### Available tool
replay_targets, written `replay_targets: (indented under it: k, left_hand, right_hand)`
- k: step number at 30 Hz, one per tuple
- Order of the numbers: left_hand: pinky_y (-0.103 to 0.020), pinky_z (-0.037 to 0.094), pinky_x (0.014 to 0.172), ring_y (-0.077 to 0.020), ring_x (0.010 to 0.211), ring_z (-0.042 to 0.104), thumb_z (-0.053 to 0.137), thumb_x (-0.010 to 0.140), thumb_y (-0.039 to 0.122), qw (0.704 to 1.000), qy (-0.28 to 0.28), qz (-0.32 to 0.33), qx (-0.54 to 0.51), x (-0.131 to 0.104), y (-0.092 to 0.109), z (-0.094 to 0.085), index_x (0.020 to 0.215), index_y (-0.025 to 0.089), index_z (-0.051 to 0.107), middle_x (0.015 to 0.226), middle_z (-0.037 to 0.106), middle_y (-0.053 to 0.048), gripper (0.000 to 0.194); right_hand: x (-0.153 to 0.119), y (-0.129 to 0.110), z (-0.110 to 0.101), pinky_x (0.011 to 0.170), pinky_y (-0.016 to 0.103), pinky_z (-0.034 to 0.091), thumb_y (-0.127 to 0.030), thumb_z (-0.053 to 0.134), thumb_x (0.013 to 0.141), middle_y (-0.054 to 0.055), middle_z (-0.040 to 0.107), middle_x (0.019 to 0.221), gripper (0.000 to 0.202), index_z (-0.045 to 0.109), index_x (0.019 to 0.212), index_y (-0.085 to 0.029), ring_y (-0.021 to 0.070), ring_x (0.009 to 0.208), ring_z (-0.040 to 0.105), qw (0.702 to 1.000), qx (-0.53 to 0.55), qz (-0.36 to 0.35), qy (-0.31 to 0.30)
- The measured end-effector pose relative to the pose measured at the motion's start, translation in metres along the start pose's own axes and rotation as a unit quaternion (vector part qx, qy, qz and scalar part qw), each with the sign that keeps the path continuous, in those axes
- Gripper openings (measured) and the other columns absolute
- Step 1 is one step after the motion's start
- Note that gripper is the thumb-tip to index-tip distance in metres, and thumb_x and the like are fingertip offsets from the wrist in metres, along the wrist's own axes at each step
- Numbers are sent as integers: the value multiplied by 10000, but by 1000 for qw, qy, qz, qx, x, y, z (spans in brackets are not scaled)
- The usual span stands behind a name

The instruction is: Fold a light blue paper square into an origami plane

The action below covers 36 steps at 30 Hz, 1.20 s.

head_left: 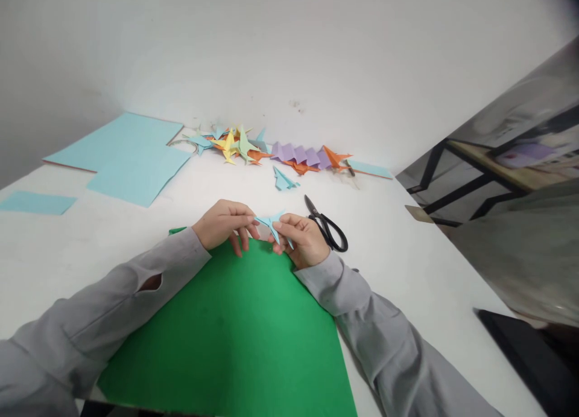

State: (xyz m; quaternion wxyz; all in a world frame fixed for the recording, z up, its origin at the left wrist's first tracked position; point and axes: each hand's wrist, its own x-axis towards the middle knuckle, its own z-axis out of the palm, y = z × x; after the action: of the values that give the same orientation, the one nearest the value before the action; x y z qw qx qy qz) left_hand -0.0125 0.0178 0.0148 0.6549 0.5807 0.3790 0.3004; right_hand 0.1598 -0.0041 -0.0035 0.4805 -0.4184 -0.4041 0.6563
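Observation:
Between my two hands is a small light-blue folded paper bird, held just above the far edge of a green sheet. My right hand pinches its body between thumb and fingers. The fingertips of my left hand close on the bird's pointed left end. Part of the bird is hidden behind my right fingers. Black-handled scissors lie just beyond my right hand, blades pointing away. Farther back, another light-blue folded paper piece rests on the white table.
Along the wall lie a pile of colourful folded birds, a purple pleated paper strip and an orange folded bird. Light-blue sheets are at the back left, with a small blue piece nearer. A dark flat object sits at the right edge.

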Motion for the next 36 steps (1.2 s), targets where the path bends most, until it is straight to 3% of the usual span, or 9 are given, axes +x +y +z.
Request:
replay_targets:
  k: [4,9,16,36]
  left_hand:
    - [-238,476,340,-124,412,567,587,710,292,1000,4,0,-1,0,-1,1,697,91,555,630,623,-52,204]
    - [-208,421,290,-119,341,526,586,708,384,999,6,-50,3,1,0,6,643,103,540,484,576,-24,292]
    - [-196,390,274,-118,303,505,570,699,322,993,-52,-100,-43,2,-2,4,613,108,550,427,571,-25,231]
    - [-199,397,286,-127,316,519,542,676,240,989,-76,-110,-70,2,-3,0,627,98,570,439,583,-36,152]
  right_hand:
    - [0,0,0,296,159,385,-287,756,508,-16,596,424,300,491,567,-160,95,294,516,1000,3,3,3]
    - [0,0,1,285,159,382,-272,758,493,-18,584,408,281,508,550,-158,97,288,513,1000,-8,-3,-3]
    - [1,2,-3,278,157,393,-263,728,534,6,608,434,193,591,540,-128,88,288,508,1000,-20,7,-22]
    - [-1,0,0,266,156,376,-235,726,505,8,607,418,186,582,563,-132,86,269,488,1000,-11,10,-4]
